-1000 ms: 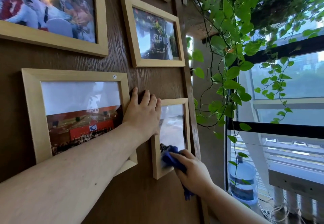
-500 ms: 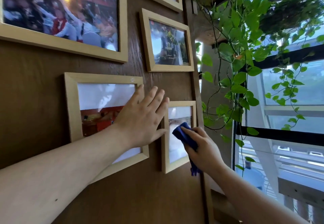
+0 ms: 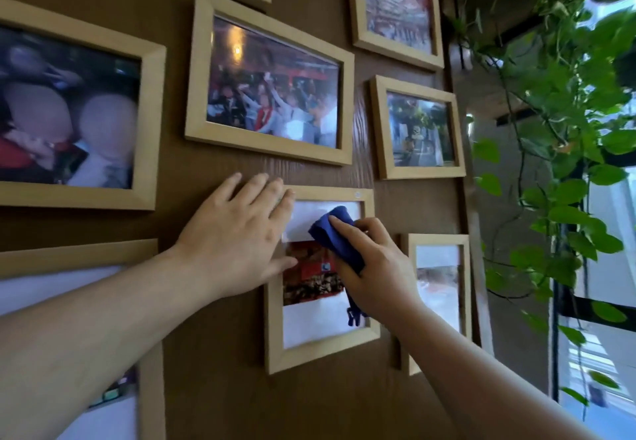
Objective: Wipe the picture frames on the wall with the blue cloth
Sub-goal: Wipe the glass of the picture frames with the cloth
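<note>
Several light wooden picture frames hang on a brown wood wall. My right hand (image 3: 375,274) grips the blue cloth (image 3: 335,233) and presses it against the upper glass of the middle frame (image 3: 320,350). My left hand (image 3: 237,243) lies flat, fingers apart, over that frame's top left corner and the wall beside it. A narrow frame (image 3: 437,240) hangs just right of my right hand. A wide frame (image 3: 268,149) hangs directly above my hands.
More frames hang at the left (image 3: 148,123), upper right (image 3: 420,173) and top right (image 3: 395,51). A trailing green plant (image 3: 557,102) hangs close to the wall's right edge, in front of a bright window (image 3: 612,353).
My right hand carried the cloth from the narrow right frame up and left onto the middle frame's glass. My left hand slid to that frame's top left corner. The view swung left.
</note>
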Motion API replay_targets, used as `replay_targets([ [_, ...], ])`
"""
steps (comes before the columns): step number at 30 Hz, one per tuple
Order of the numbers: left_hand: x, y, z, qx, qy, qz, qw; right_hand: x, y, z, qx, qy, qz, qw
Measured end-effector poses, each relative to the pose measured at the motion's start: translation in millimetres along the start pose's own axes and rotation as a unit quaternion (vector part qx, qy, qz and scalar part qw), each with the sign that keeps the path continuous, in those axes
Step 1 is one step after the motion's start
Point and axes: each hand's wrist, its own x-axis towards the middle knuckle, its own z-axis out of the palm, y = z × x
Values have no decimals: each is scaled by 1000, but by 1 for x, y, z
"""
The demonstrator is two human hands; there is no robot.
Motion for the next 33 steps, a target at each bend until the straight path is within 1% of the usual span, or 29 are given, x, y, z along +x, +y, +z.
replay_targets([
  [4, -5, -19, 9, 18, -24, -41, 999, 19, -30, 8, -19, -11, -45, 999],
  [7, -2, -19, 13, -1, -16, -43, 999, 27, -45, 14, -39, -11, -77, 996],
  [9, -1, -20, 15, -7, -8, -44, 999, 29, -46, 16, -57, -12, -82, 995],
  [13, 0, -20, 17, -12, -2, -42, 999, 23, -21, 8, -105, -6, -46, 993],
  [18, 1, -19, 20, -11, 1, -40, 999, 16, 16, -6, -191, -10, 61, 980],
  [20, 1, -19, 21, -11, 5, -39, 999, 15, 13, -4, -193, -12, 68, 979],
  [22, 1, -20, 21, -11, 10, -38, 999, 15, -3, 2, -157, -22, 50, 986],
  [25, 2, -19, 22, -15, 17, -38, 999, 9, -30, 14, -101, -52, -45, 992],
  [27, 3, -19, 23, -14, 18, -38, 999, 6, -34, 16, -96, -57, -74, 991],
  [30, 2, -19, 24, -5, 18, -39, 999, -2, -13, 9, -124, -39, -32, 991],
  [33, 2, -19, 24, -4, 17, -40, 999, -15, 11, 0, -164, -34, 50, 985],
])
